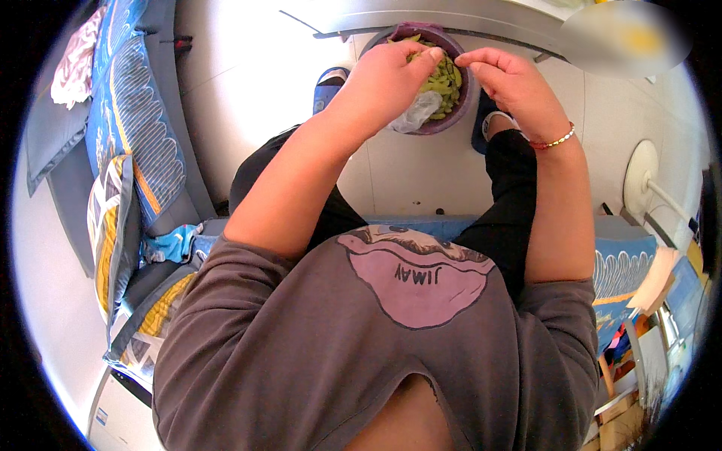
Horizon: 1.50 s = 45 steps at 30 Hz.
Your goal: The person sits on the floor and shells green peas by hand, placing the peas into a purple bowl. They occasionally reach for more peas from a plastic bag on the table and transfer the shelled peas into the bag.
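Observation:
Between my feet stands a round purple basin (458, 107) holding many green bean pods (445, 84). A crumpled clear plastic bag (420, 110) lies at its near left side. My left hand (395, 76) is over the basin's left part, thumb and index finger close together; whether something small is between them cannot be made out. Just right of it, above the basin's right rim, my right hand (499, 73) has its thumb and index finger bent near each other. A bead bracelet circles the right wrist. Any small item at the right fingertips is too unclear to tell.
A long table edge (440, 28) crosses beyond the basin. Blue slippers (330, 90) are on my feet on the tiled floor. A sofa with a blue patterned cover (141, 124) stands at left. The white round base (641, 175) of a stand is at right.

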### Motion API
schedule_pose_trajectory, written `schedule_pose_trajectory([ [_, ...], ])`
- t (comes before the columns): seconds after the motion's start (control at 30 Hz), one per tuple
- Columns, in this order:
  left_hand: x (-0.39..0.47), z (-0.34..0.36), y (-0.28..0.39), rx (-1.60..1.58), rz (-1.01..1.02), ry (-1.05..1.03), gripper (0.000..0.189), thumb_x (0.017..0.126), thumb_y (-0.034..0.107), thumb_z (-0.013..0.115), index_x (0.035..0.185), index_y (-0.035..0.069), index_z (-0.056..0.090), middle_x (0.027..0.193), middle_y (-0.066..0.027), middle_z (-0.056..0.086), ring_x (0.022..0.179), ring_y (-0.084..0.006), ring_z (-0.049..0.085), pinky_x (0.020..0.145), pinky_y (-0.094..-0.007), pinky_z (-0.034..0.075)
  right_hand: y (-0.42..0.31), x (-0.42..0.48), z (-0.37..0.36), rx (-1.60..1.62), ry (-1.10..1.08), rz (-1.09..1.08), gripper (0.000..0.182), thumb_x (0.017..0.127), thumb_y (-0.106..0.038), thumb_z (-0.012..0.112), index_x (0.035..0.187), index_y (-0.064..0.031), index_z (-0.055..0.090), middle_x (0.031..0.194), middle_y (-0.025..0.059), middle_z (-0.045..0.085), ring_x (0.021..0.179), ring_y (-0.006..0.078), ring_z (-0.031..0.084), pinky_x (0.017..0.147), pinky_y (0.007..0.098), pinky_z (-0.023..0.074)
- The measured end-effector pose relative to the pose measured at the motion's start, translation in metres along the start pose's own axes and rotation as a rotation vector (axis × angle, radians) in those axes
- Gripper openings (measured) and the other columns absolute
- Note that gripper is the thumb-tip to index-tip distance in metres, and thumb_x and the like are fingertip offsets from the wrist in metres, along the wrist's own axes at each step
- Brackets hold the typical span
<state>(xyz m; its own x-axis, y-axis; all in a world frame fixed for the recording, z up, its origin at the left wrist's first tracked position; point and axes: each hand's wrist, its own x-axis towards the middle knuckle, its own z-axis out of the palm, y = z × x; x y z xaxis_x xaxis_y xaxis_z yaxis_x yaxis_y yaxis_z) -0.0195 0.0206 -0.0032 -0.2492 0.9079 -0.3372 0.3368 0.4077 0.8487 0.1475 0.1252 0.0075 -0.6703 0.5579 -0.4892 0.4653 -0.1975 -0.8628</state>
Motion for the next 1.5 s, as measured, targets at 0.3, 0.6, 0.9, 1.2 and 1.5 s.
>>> schedule_pose_trajectory([
  [0.3,-0.005,-0.004,0.015,-0.851,-0.255,-0.22,0.04,0.096,0.033,0.039,0.113,0.001,0.057,0.09,-0.0002,0.056,0.062,-0.0072,0.044,0.048,-0.0192,0.032,0.006,0.004,0.002,0.457,-0.234,-0.037,0.018,0.088,-0.019,0.054,0.096,-0.0047,0.061,0.074,-0.004,0.054,0.06,-0.0004,0.04,0.05,0.0143,0.0304],
  [0.6,-0.009,0.003,0.017,-0.711,-0.25,-0.213,0.042,0.096,0.036,0.038,0.117,0.005,0.056,0.085,0.0025,0.053,0.063,-0.0073,0.044,0.053,-0.0204,0.033,0.004,0.003,0.031,0.271,-0.036,-0.11,0.02,0.087,-0.024,0.061,0.095,-0.0053,0.063,0.074,-0.007,0.055,0.06,-0.0002,0.039,0.051,0.017,0.0259],
  [0.9,-0.009,0.008,0.019,-0.651,-0.261,-0.129,0.039,0.095,0.036,0.039,0.112,0.006,0.057,0.085,0.0022,0.054,0.064,-0.0073,0.043,0.056,-0.0214,0.034,0.006,0.003,0.029,0.22,0.102,-0.171,0.017,0.081,-0.017,0.066,0.088,-0.0008,0.063,0.076,0.0006,0.061,0.066,0.0066,0.052,0.062,0.022,0.0429],
  [1.2,-0.006,0.003,0.02,-0.423,-0.125,-0.073,0.022,0.088,0.026,0.059,0.086,0.004,0.06,0.074,0.0015,0.056,0.065,-0.0072,0.046,0.06,-0.0225,0.038,0.008,0.005,0.01,0.437,0.097,-0.105,0.017,0.082,-0.021,0.067,0.087,-0.0049,0.062,0.062,-0.0077,0.048,0.052,0.001,0.035,0.046,0.0177,0.0242],
  [1.5,-0.009,-0.002,0.022,-0.404,-0.122,-0.108,0.021,0.087,0.029,0.06,0.081,0.009,0.056,0.065,0.0058,0.047,0.058,-0.0036,0.038,0.052,-0.0188,0.03,0.002,0.0,0.003,0.501,-0.054,-0.076,0.012,0.084,-0.015,0.062,0.087,-0.0033,0.063,0.064,-0.0061,0.05,0.052,0.0015,0.038,0.047,0.0167,0.0285],
])
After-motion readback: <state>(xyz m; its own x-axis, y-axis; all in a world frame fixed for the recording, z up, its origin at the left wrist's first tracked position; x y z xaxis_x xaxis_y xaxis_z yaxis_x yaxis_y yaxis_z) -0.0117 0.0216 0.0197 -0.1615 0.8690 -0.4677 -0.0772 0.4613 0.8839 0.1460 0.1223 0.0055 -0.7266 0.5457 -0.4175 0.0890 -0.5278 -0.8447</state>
